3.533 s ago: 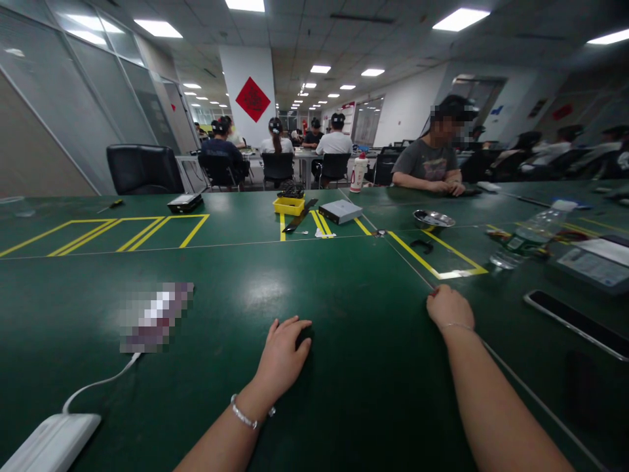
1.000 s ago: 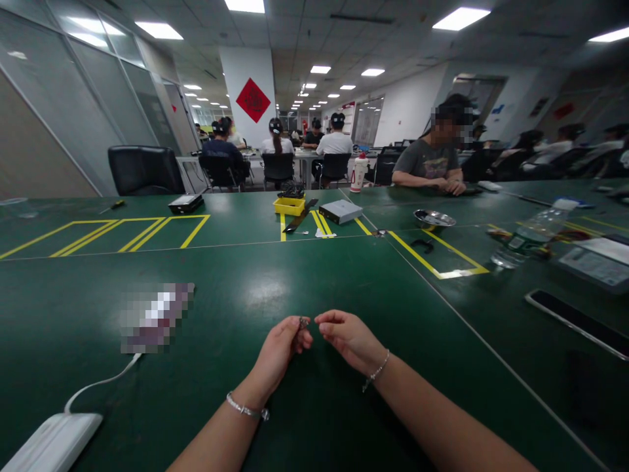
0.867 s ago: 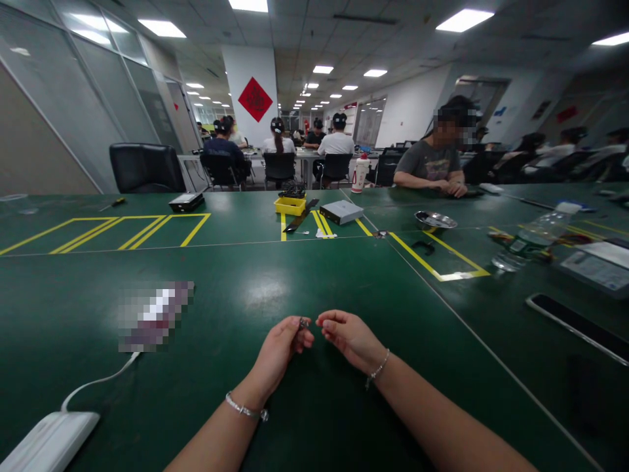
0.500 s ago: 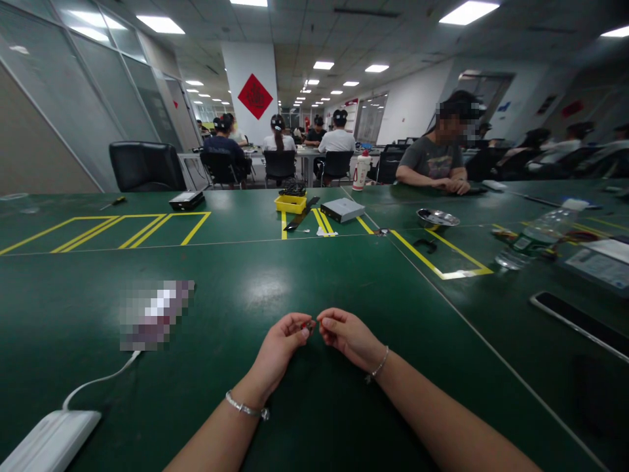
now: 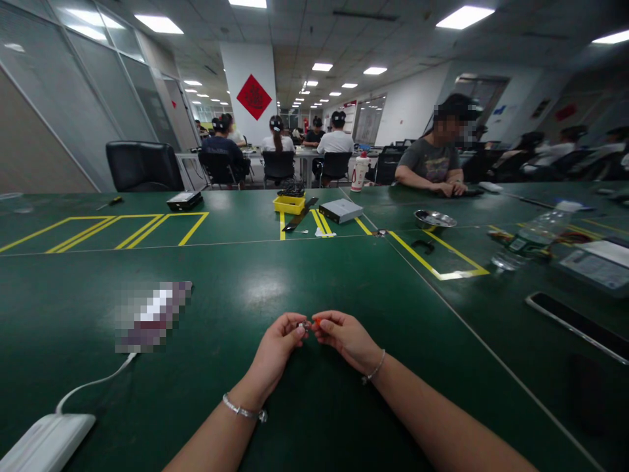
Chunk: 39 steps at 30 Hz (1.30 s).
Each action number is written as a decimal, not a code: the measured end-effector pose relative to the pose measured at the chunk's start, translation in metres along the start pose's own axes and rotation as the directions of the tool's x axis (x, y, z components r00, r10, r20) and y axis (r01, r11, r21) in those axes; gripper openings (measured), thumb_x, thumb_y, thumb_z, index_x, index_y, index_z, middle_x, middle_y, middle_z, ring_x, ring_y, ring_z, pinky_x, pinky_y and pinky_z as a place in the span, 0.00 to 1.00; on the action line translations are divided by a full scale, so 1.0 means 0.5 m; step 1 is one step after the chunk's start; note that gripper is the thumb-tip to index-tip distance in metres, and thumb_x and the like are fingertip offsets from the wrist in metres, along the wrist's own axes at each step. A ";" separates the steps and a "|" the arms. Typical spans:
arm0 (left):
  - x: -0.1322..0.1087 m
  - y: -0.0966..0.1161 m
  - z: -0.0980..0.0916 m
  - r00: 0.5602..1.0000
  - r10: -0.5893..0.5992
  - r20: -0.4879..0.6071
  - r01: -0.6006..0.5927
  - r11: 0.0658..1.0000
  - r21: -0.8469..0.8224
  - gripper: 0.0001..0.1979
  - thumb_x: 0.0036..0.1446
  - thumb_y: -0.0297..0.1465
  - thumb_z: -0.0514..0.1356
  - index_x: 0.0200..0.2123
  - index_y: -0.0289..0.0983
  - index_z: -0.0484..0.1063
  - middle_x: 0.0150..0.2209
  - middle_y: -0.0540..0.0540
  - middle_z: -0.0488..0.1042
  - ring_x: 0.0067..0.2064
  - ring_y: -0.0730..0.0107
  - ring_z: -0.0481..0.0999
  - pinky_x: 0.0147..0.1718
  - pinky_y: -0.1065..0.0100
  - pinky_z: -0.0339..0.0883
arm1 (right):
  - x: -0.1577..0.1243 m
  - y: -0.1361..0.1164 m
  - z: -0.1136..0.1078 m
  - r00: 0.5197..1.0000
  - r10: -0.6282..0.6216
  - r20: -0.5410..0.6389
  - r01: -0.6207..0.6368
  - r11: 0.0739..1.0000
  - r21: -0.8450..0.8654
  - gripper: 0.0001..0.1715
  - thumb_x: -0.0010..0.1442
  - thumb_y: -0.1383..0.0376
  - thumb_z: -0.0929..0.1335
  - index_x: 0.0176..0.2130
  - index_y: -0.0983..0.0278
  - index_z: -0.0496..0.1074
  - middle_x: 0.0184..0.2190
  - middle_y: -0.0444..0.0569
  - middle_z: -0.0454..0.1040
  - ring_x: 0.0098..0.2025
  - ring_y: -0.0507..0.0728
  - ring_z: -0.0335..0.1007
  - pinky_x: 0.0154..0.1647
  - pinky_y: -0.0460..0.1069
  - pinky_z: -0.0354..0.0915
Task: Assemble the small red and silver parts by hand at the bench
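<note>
My left hand [image 5: 279, 344] and my right hand [image 5: 346, 337] meet fingertip to fingertip just above the green table [image 5: 314, 275]. Between them they pinch a tiny object [image 5: 310, 324], part metallic, part orange-red, too small to name. Both hands have their fingers curled in a pinch. Each wrist wears a thin bracelet.
A white power brick [image 5: 46, 442] with a cable lies at the near left. A phone [image 5: 574, 324] and a water bottle [image 5: 528, 239] lie to the right. Farther off are a yellow tray [image 5: 289, 204], a grey box [image 5: 341, 210] and a metal bowl [image 5: 434, 219]. A person [image 5: 432, 160] sits across the table; others sit behind.
My right hand came in from the right seam of the table to meet the left, which lifted off the table. The fingertips have closed together on the small object.
</note>
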<state>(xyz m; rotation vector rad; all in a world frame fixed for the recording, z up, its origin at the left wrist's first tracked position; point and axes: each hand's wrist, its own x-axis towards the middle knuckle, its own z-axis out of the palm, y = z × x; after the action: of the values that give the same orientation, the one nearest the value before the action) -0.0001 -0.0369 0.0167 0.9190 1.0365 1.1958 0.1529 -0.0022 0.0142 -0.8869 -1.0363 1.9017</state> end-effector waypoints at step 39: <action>0.001 0.000 -0.003 0.998 -0.034 0.047 0.046 0.961 -0.273 0.10 0.40 0.22 0.63 0.28 0.35 0.67 0.32 0.49 0.73 0.32 0.78 0.70 0.34 0.76 0.61 | 0.003 -0.006 -0.015 0.995 0.009 0.096 -0.019 0.994 0.106 0.10 0.48 0.62 0.68 0.30 0.68 0.69 0.26 0.46 0.70 0.27 0.48 0.65 0.33 0.47 0.59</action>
<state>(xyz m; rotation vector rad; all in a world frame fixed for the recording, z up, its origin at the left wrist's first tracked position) -0.0018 -0.0365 0.0161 0.6996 0.8269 1.2450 0.1596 0.0030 0.0132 -0.7506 -0.9756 2.0084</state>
